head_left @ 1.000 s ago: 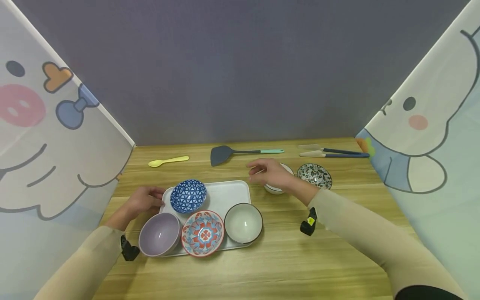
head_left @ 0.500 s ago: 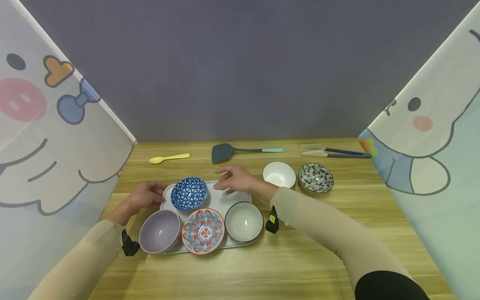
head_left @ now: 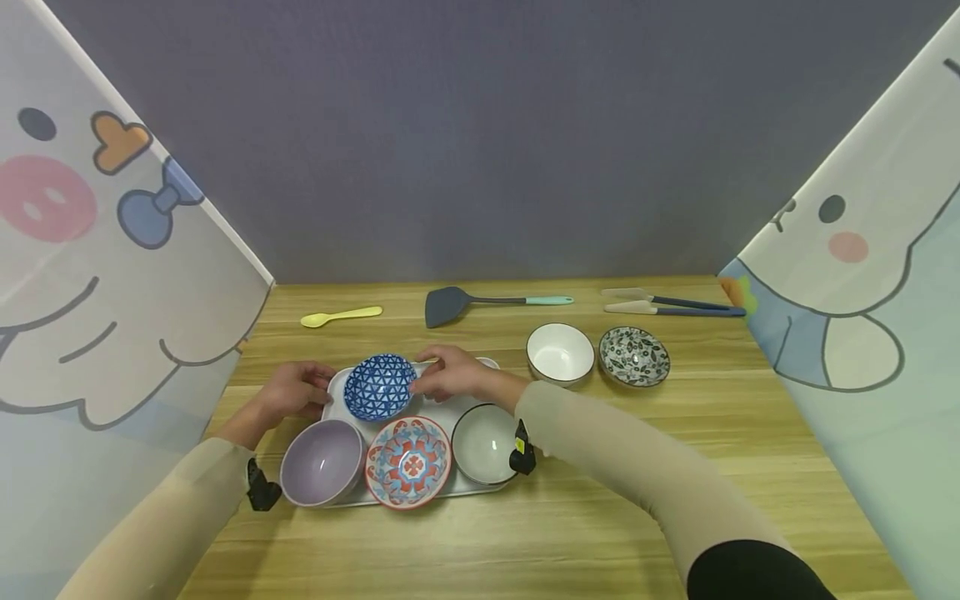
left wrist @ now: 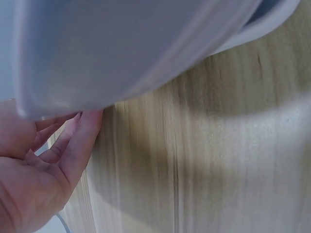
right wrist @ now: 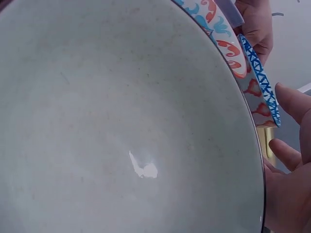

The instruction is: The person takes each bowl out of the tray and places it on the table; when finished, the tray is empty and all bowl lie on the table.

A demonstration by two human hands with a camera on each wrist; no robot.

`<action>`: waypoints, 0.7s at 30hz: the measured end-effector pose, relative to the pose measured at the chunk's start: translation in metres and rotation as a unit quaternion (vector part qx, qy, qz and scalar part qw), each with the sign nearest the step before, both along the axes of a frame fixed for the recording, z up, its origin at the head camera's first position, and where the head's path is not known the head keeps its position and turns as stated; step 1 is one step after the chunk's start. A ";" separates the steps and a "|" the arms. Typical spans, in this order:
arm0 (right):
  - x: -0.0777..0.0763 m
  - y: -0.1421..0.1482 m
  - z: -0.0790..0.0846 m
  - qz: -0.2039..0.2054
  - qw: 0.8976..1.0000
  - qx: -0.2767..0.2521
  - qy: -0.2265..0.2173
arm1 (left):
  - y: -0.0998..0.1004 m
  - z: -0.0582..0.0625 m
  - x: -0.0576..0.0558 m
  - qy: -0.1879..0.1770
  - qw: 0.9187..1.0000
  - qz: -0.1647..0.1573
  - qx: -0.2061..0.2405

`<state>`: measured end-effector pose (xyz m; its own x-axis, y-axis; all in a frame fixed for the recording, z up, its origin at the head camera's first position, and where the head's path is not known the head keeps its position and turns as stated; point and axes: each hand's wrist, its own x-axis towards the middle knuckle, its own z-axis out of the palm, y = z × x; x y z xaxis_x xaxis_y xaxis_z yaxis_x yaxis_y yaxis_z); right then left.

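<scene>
My left hand (head_left: 291, 390) is at the left edge of a white tray (head_left: 442, 412), thumb and fingertips pinching its rim. In the left wrist view its fingers partly disappear behind the purple bowl (left wrist: 112, 53). My right hand (head_left: 450, 375) reaches over the tray to the right rim of a blue-and-white triangle-patterned bowl (head_left: 378, 387). Seen from the right wrist, thumb and fingers stand apart beside that rim. The front row on the tray holds the purple bowl, a red-and-blue floral bowl (head_left: 408, 462) and a dark-rimmed white bowl (head_left: 483, 446), partly covered by the right wrist camera.
Right of the tray stand a small white bowl (head_left: 560, 353) and a black-and-white floral bowl (head_left: 633, 357). Along the back lie a yellow spoon (head_left: 341, 317), a dark spatula (head_left: 447, 307) with a mint handle, and tongs (head_left: 675, 310). Walls close the back and both sides.
My right hand has moved left from over the small white bowl, across the tray, to the blue bowl's rim. The left hand stays at the tray's edge.
</scene>
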<state>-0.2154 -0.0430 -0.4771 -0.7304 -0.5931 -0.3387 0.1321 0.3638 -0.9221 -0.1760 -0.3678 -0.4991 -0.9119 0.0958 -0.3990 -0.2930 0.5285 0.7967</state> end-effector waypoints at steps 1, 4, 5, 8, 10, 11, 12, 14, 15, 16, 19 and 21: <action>0.000 -0.001 -0.001 0.001 1.000 -0.001 0.001 | 0.000 0.000 0.000 -0.001 1.000 -0.001 -0.002; -0.001 -0.003 -0.004 0.005 1.000 0.000 0.000 | 0.000 0.001 -0.001 -0.003 1.000 -0.001 -0.002; -0.001 -0.004 -0.005 0.006 1.000 0.002 -0.001 | 0.000 0.001 -0.001 -0.002 1.000 -0.004 -0.002; -0.002 -0.005 -0.007 0.006 1.000 0.006 -0.001 | 0.000 0.002 -0.001 -0.003 1.000 -0.006 0.002; -0.002 -0.006 -0.006 0.006 1.000 0.007 -0.002 | 0.000 0.002 -0.001 -0.001 1.000 -0.009 0.005; -0.002 -0.006 -0.006 0.006 1.000 0.007 -0.004 | 0.000 0.002 -0.001 0.000 1.000 -0.011 0.007; -0.002 -0.006 -0.005 0.007 1.000 0.009 -0.005 | 0.001 0.002 -0.002 0.000 1.000 -0.008 0.008; -0.001 -0.007 -0.004 0.009 1.000 0.015 0.000 | 0.001 0.002 -0.002 0.001 1.000 -0.008 0.012; 0.000 -0.007 -0.004 0.010 1.000 0.019 0.003 | 0.001 0.002 -0.001 0.001 1.000 -0.010 0.014; 0.000 -0.007 -0.003 0.011 1.000 0.023 0.006 | 0.001 0.002 -0.001 0.001 1.000 -0.006 0.017; 0.002 -0.008 -0.003 0.009 1.000 0.026 -0.001 | 0.001 0.002 0.001 0.000 1.000 -0.007 0.023; 0.004 -0.009 -0.003 0.006 1.000 0.017 -0.021 | 0.001 0.002 0.002 -0.002 1.000 -0.008 0.024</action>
